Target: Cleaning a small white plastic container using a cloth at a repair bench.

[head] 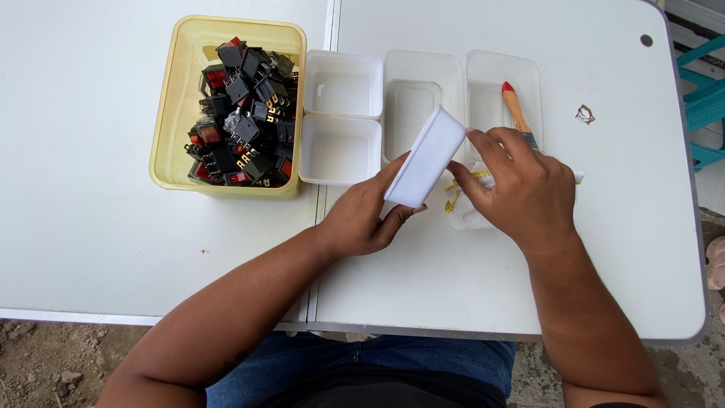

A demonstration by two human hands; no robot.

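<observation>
Table (pixel 529 287) is white w/ a seam down the middle; it slopes nowhere I can see, but stuff sits close together. Yellow bin (pixel 170 113) of black switches (pixel 242 113) at my left, four empty white trays (pixel 343 83) beside it.

I've got the white tub (pixel 424 157) tipped up on edge above the table centre, just in front of the trays. Left hand (pixel 362 219) is clamped on its lower end, thumb one side, fingers the other. Right hand (pixel 521 189) rests at its side; can't tell if it's gripping anything.

Tub's long axis runs lower-left to upper-right, upper end toward the trays.

Risk, imo: tilted this steep, the tub could slip, or scatter the small yellow bits (pixel 451 202) on the clear bag (pixel 468 215). My right wrist could also knock the brush (pixel 517 113).
</observation>
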